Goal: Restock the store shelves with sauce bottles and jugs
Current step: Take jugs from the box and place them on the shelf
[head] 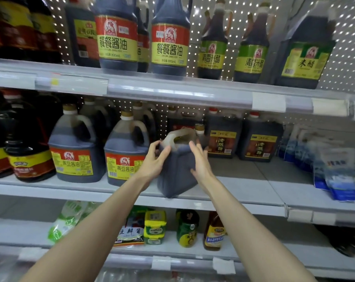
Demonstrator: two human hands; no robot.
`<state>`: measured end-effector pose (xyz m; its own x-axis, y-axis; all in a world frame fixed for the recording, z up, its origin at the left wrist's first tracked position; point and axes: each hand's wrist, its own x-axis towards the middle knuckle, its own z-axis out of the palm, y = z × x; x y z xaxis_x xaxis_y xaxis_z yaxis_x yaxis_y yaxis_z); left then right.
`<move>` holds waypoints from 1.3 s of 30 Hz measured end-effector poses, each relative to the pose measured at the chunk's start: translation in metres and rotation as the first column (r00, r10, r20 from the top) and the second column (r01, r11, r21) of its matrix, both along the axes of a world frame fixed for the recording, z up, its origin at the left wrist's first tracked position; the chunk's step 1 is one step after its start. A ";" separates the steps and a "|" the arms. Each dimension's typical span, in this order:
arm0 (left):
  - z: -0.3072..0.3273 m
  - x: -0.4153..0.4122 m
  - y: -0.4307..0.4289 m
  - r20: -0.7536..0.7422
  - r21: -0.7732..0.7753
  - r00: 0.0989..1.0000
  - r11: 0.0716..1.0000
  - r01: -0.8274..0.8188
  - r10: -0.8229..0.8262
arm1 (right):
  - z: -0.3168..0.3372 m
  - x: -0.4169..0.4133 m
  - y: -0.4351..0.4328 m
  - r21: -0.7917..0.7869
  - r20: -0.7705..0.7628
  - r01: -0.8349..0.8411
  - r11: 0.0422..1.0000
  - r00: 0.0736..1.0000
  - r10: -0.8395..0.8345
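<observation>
1. The jug (175, 174) is turned corner-on, so no label shows, only 2 plain dark sides and a pale handle. The hands are motion-blurred, and the far-left bottles and the pouches at the right edge are soft and partly cut off.
2. The left hand (154, 159) grasps the jug's upper left shoulder, thumb on the near face and fingers curled round it. The right hand (202, 162) lies against the right side with fingers nearly straight, grasping nothing.
3. The jug stands on the middle shelf (243, 192), its base at the front edge, just beside 2 red-labelled jugs (74, 151) to its left.
4. All shelves are pale grey with price-tag strips, backed by a white pegboard wall (213, 17).
5. Behind and right of the jug sit 2 brown-labelled jugs (260, 139) of dark liquid; blue pouches (335, 176) lie further right.
6. The top shelf (152, 86) carries 2 dark 800 mL bottles (116, 37), 2 green-labelled bottles (212, 47) and a large square jug (304, 49).
7. The lower shelf (172, 249) holds small jars, bags and a yellow-labelled bottle (214, 233); their print is too blurred to read.
</observation>
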<state>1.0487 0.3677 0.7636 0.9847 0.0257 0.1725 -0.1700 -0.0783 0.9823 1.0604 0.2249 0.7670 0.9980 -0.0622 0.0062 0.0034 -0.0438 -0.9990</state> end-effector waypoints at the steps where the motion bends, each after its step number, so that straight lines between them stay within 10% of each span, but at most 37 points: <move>1: 0.000 -0.003 0.000 0.005 0.005 1.000 1.000 -0.010 0.010 | 0.000 0.002 0.001 -0.004 -0.007 -0.017 1.000 1.000 0.017; 39: -0.007 0.006 -0.012 -0.034 -0.011 0.999 1.000 0.028 -0.028 | 0.012 0.001 -0.025 -0.117 0.138 0.126 0.985 0.984 -0.109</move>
